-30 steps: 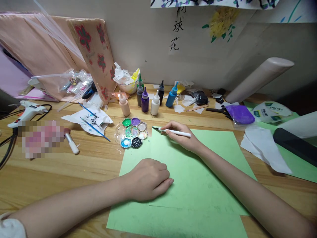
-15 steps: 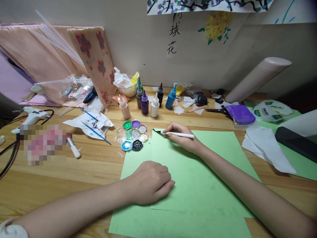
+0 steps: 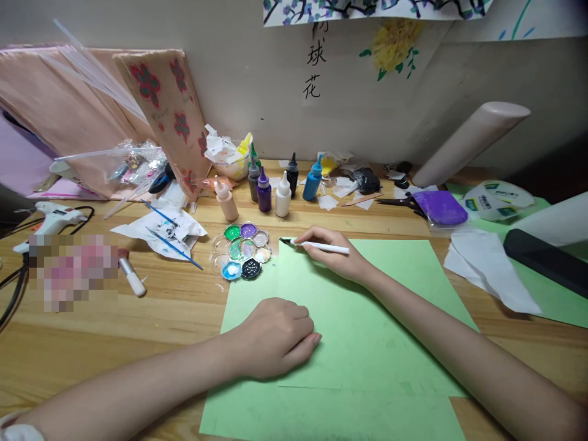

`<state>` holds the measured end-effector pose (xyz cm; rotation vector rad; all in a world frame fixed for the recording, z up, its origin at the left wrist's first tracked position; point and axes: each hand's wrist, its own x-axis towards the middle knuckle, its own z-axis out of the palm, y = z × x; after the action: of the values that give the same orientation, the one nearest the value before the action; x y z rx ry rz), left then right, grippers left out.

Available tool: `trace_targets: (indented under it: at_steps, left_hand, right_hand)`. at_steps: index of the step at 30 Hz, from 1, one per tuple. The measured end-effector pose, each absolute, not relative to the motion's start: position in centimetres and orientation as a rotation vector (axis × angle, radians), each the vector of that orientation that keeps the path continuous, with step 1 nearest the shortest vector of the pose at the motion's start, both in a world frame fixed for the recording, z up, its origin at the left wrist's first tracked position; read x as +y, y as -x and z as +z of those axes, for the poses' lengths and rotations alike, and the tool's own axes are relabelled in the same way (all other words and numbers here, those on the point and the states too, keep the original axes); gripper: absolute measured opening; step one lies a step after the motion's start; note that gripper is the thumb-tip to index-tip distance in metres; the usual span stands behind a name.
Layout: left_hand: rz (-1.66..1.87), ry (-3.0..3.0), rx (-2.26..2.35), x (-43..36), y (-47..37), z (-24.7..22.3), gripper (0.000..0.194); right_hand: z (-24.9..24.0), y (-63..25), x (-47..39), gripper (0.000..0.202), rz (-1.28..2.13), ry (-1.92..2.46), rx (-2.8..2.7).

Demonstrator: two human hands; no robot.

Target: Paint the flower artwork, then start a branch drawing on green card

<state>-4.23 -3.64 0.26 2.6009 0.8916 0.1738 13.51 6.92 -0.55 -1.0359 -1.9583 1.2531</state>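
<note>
A white-barrelled brush pen (image 3: 326,247) with a dark tip is pinched in my right hand (image 3: 342,254). Its tip is at the upper left corner of the top green sheet of paper (image 3: 390,294). Lower down, my left hand (image 3: 278,337) rests on the green paper as a loose fist, thumb along its side, with nothing showing in it. Left of the pen tip stands a clear flower-shaped paint palette (image 3: 241,248). Its wells hold green, purple, blue, white and black paint.
Behind the palette stand several paint bottles (image 3: 264,193). Two blue brushes (image 3: 174,248) lie on crumpled tissue (image 3: 138,229) at left, near a glue gun (image 3: 55,220). Scissors (image 3: 399,201), a purple packet (image 3: 441,208) and white paper (image 3: 491,269) lie to the right.
The whole view has shifted slightly, so most things sit a little farther left. The brush pen stays in my right hand at the paper's corner; my left hand keeps its pose.
</note>
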Motion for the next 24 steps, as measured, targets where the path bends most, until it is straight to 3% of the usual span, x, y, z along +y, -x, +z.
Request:
trace_targets:
  at_steps: [24]
  left_hand:
    - [0.179,-2.61,0.891,-3.58,4.18,0.28,0.03]
  right_hand:
    - [-0.91,-13.64,7.22,0.01,1.281,1.028,-1.934]
